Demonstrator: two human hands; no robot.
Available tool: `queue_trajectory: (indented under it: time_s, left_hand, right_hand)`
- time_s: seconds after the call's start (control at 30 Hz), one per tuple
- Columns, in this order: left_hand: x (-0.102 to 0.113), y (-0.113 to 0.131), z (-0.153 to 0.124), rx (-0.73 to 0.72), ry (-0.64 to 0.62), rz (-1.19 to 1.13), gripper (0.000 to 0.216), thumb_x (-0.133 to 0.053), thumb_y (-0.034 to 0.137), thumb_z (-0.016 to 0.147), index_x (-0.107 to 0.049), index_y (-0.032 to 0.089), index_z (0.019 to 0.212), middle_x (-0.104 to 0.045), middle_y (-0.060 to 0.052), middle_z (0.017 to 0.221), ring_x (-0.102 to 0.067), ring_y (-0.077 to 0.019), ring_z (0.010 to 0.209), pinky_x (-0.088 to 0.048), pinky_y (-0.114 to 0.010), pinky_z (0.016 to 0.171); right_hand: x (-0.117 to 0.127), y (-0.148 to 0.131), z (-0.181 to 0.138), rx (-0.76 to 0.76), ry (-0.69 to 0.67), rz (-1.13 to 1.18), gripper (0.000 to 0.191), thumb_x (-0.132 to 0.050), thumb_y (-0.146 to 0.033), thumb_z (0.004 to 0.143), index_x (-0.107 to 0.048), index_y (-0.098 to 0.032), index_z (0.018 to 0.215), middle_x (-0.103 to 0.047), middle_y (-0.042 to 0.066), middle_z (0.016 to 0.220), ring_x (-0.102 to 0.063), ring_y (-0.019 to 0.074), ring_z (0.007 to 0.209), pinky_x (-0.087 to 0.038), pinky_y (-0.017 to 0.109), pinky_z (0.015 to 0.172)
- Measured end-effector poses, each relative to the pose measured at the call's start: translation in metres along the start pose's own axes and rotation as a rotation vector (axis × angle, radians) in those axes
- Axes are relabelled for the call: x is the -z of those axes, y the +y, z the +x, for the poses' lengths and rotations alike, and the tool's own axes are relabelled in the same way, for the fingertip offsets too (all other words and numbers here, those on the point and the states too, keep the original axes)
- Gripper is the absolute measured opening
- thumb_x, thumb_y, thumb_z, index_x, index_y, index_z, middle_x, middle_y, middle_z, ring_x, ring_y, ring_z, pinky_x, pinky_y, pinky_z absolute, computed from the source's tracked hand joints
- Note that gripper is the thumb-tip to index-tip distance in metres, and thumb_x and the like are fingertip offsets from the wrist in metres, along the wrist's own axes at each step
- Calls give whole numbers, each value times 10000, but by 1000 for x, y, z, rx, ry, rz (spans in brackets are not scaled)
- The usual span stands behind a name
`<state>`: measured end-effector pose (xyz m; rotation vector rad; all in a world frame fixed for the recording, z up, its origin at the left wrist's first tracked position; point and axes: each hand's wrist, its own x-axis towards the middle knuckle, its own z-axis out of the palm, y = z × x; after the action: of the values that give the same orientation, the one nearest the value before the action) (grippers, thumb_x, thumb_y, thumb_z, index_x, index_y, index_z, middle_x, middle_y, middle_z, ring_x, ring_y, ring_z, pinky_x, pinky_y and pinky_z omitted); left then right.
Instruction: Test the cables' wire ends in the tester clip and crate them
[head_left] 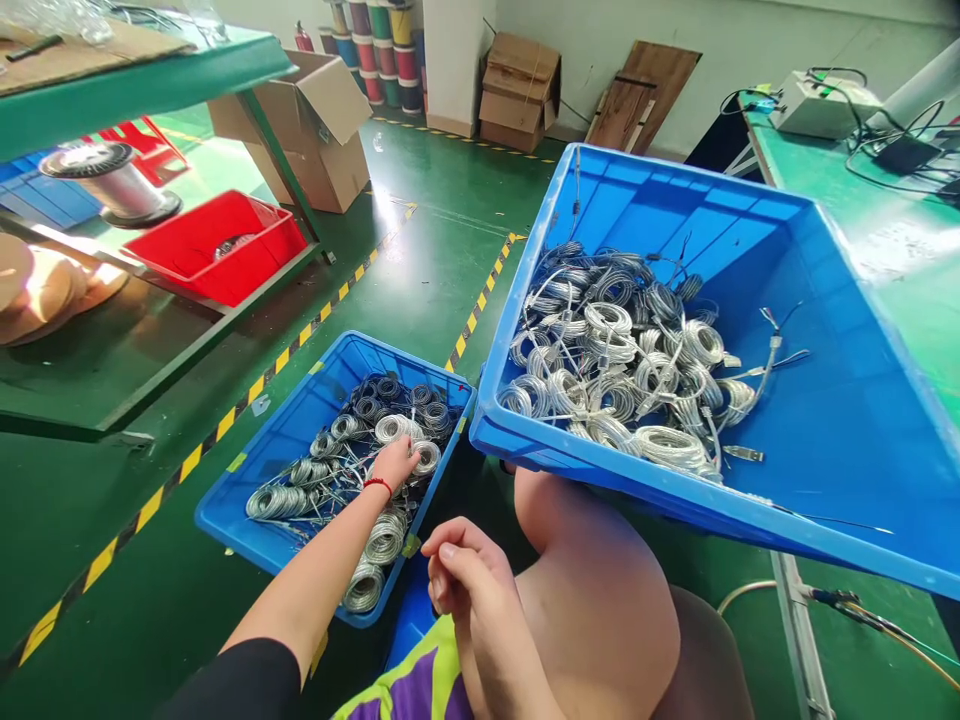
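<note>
My left hand (394, 464), a red string round its wrist, reaches down into the lower blue crate (262, 455). Its curled fingers grip a coiled cable (426, 458) lying among other coils, and part of the grip is hidden. Around it sit clear-jacketed coils in rows, with a darker coil group (431, 415) at the far end. Over my lap, my right hand (472, 575) is closed with its fingers curled in, and nothing shows in it. To the right, a larger blue bin (825, 400) holds a tangled pile of coiled USB cables (615, 340).
A green table (150, 95) stands at the left, with a red bin (225, 245) and a wire spool (109, 185) beneath it. An open cardboard box (322, 130) is behind. Another green bench (810, 160) at right carries a white device (825, 105). Yellow-black tape (187, 465) crosses the floor.
</note>
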<state>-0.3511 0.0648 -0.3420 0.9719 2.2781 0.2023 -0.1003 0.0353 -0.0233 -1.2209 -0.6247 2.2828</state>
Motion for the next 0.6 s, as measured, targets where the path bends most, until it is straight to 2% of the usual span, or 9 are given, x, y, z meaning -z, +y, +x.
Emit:
queue_trajectory:
  time_s: [0.27,0.43,0.6]
  left_hand:
    - [-3,-1,-11,203,47,-74,368,-773,423,1120,-740,176,1391,-774,-120,1373,-788,-286,1179,-690,-505,1019]
    - [-11,3,-20,291,14,-187,363,-774,416,1120,-742,174,1389,-775,-120,1372,-791,-282,1166,-695,-499,1009]
    - [-18,6,-29,343,-9,-337,353,-772,425,1123,-753,169,1364,-786,-113,1343,-799,-275,1132,-703,-476,982]
  right_hand:
    - [-2,-2,-3,-13,2,8,192,-795,-379,787,-788,-187,802,-568,-19,602,-419,124,588,-241,279,601]
    - [-2,-4,-5,-6,17,-3,188,-784,-376,796,-788,-188,805,-561,-21,612,-434,131,609,-269,278,618]
    - [-1,-3,-5,2,9,9,200,-781,-389,787,-787,-189,804,-552,-24,591,-403,126,585,-237,284,604]
